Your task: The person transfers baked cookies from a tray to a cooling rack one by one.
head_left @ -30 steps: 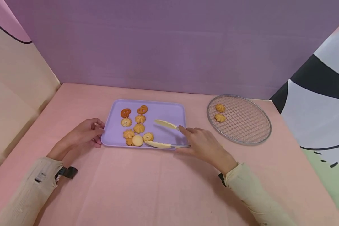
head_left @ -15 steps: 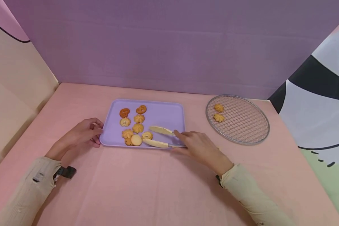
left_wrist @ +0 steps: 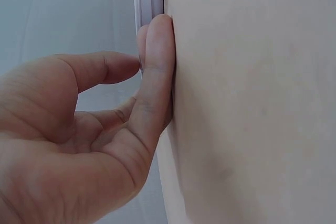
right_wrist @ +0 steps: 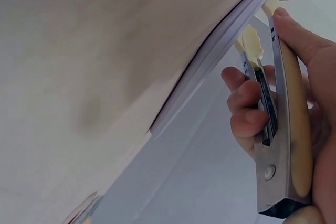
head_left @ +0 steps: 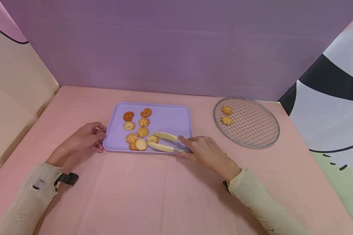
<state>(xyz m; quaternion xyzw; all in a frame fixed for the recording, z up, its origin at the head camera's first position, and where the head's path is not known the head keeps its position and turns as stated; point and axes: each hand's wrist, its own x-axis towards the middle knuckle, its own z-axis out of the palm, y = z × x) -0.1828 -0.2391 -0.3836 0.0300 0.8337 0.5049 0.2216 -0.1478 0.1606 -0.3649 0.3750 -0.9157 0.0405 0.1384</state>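
My left hand (head_left: pixel 89 136) holds the left edge of the lilac tray (head_left: pixel 176 114), thumb at the rim and fingers along its outer side, as the left wrist view shows. In my right hand (head_left: pixel 207 153) are metal tongs (right_wrist: pixel 275 156) with cream tips, gripped around both arms. The tong tips (head_left: pixel 161 147) are spread low over the tray's front part, on either side of a round, ring-patterned cookie (head_left: pixel 152 139). Just left of it lie a plain round cookie (head_left: pixel 141 144), a chocolate-chip cookie (head_left: pixel 132 146) partly covered, and a star-shaped cookie (head_left: pixel 131 138).
Farther back on the tray are two pretzel-shaped cookies (head_left: pixel 145 112), another ring-patterned cookie (head_left: pixel 129 126) and two star-shaped cookies (head_left: pixel 142 132). A round wire rack (head_left: pixel 253 124) stands at right, with two star-shaped cookies (head_left: pixel 227 120) at its left side. A purple wall (head_left: pixel 176 49) rises behind.
The right hand has brought the tongs left and their upper tip down toward the front, so the tips now straddle the ring-patterned cookie. The left hand stays at the tray's edge.
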